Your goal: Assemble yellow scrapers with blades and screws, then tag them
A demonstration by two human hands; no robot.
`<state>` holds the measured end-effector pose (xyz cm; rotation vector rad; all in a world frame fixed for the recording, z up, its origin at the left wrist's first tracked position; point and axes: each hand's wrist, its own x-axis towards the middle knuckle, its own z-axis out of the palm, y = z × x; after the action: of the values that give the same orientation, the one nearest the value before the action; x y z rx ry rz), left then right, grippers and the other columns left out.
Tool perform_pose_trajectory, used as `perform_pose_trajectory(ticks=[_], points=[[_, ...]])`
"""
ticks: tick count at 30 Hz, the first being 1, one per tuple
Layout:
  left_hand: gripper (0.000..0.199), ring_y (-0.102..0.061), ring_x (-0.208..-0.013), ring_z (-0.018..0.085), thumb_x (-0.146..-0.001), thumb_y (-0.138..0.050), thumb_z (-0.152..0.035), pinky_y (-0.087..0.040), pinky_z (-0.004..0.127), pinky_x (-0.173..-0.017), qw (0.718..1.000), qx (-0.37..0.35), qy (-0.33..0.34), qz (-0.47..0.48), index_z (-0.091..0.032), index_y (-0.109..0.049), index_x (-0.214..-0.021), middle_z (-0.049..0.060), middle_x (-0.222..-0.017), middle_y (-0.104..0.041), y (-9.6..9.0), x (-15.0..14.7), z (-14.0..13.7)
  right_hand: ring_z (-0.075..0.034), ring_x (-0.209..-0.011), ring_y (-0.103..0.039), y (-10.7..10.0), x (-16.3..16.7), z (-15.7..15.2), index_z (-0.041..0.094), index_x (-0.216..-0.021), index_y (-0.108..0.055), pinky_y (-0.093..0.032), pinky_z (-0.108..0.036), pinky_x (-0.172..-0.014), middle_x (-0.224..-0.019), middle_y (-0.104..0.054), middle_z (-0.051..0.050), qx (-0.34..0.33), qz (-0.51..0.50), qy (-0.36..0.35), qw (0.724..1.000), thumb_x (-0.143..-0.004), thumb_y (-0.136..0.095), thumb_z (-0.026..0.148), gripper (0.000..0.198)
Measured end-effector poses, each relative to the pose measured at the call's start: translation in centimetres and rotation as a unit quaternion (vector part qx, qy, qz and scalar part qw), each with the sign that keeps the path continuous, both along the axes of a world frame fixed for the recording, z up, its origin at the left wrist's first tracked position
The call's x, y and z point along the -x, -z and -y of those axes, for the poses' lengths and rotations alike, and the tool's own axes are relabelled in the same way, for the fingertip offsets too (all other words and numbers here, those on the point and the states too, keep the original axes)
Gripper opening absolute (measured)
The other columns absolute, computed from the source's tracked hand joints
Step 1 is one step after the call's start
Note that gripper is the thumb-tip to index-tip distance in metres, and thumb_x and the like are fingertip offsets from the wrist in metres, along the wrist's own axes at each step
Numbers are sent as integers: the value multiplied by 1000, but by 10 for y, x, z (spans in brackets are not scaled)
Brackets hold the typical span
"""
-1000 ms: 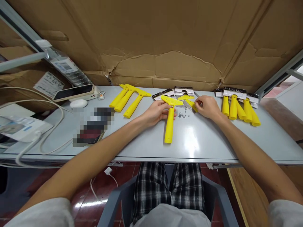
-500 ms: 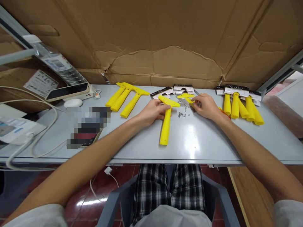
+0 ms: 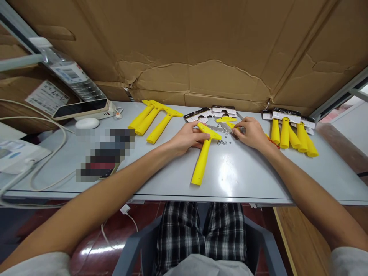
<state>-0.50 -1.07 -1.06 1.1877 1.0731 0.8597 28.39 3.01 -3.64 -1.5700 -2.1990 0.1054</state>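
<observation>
My left hand (image 3: 188, 138) grips a yellow scraper handle (image 3: 201, 163) just below its T-shaped head, the grip end pointing toward me. Beside that head lies a thin grey metal strip (image 3: 216, 130). My right hand (image 3: 249, 131) is closed, thumb and fingertips pinched by a slim metal piece (image 3: 224, 126); what they hold is partly hidden. Just behind are a yellow head piece (image 3: 226, 119) and another yellow part, partly covered. Several small screws (image 3: 222, 142) are scattered between my hands.
Yellow handles (image 3: 161, 128) lie at the left. At the right are scrapers (image 3: 284, 132) with black-and-white covers; more covers (image 3: 224, 110) lie at the back. A phone (image 3: 82, 108), bottle (image 3: 70, 73) and cables occupy the left end. Cardboard (image 3: 186, 42) stands behind the table.
The handle in my left hand has shifted slightly toward me and tilted, its head turning clockwise. My right hand has moved slightly toward me, its fingers drawn closer together.
</observation>
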Motion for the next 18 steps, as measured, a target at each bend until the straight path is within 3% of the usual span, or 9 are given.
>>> perform_pose_trajectory(ticks=[4,9,18], points=[[36,-77,-85,21,-80,-85,-13,-58,30,-68,1000,14,-6,13,-18,-62,-108,10,-97,-79,-2,-2,3,-25,-109,-54,2,9,2,23,-125,-78,-43,-43,-102,-116,-64,-15,-6,10,-13,1000,-97,-53,58,51],[41,-77,-80,21,-78,-85,-10,-61,34,-71,1000,18,-4,22,-17,-61,-110,9,-92,-79,-6,-5,5,-25,-105,-53,1,22,0,23,-114,-81,-42,-43,-96,-106,-65,-15,18,49,6,999,-97,-54,60,49],[41,-79,-88,24,-80,-85,-10,-63,36,-71,1000,16,4,5,-17,-62,-114,11,-101,-80,-8,-6,5,-20,-101,-55,-14,18,5,21,-113,-82,-37,-35,-91,-105,-69,-12,61,85,32,994,-99,-52,38,37]])
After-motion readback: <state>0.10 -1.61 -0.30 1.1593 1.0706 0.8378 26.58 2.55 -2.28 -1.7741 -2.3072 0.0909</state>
